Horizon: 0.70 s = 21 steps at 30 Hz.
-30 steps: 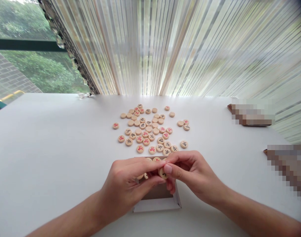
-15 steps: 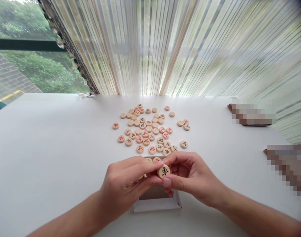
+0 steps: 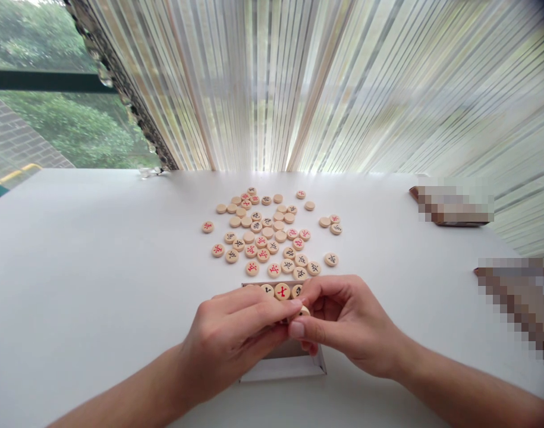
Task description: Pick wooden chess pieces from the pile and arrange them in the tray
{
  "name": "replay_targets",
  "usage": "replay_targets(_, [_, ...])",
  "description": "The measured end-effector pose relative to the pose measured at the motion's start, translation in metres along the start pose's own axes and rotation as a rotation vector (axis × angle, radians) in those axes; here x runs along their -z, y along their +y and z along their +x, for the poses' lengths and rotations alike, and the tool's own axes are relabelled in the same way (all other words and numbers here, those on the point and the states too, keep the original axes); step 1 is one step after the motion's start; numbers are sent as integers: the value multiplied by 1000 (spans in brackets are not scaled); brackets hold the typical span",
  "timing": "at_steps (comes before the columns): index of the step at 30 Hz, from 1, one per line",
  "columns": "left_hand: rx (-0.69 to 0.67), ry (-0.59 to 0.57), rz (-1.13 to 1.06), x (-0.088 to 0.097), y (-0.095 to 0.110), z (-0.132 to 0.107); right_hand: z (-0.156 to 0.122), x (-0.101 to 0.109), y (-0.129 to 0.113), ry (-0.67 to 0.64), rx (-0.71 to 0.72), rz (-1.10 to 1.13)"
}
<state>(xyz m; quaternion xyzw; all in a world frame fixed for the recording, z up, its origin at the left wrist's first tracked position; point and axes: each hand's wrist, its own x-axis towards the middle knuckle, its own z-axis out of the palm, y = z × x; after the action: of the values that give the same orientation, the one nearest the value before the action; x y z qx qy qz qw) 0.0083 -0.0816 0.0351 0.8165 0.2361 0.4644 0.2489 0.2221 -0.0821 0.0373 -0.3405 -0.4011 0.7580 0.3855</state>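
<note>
A round wooden Chinese chess piece [image 3: 304,311] is pinched between the thumb and forefinger of my right hand [image 3: 347,321], tilted so that most of its face is hidden. My left hand [image 3: 236,327] is closed beside it, its forefinger tip reaching the piece's left edge. What lies under the left fingers is hidden. Both hands are over a shallow open box [image 3: 283,370]. Along the box's far wall stands a row of pieces, among them a red-marked piece [image 3: 282,291] and a black-marked piece [image 3: 267,290].
Many loose chess pieces [image 3: 263,255] lie scattered on the white table [image 3: 97,267] beyond the box, some face up in red or black, others blank side up. Two brown objects [image 3: 459,221], largely blurred out, lie at right. A string curtain [image 3: 272,89] and window close off the far side.
The piece in my fingers has tipped and shifted slightly right, so its black character no longer shows. My left fingertips have lowered, uncovering more of the row in the box.
</note>
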Motion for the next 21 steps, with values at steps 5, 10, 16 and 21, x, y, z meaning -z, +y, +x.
replay_targets(5, [24, 10, -3, 0, 0, 0, -3, -1, -1, -11, 58, -101])
replay_targets(10, [36, 46, -28, -1, 0, 4, -6, -1, 0, -14, 165, -212])
replay_targets(16, [52, 45, -42, 1, 0, 5, -7, 0, -2, -41, 273, -333])
replay_targets(21, [46, 47, -52, 1, -1, 4, -8, 0, -3, -61, 315, -369])
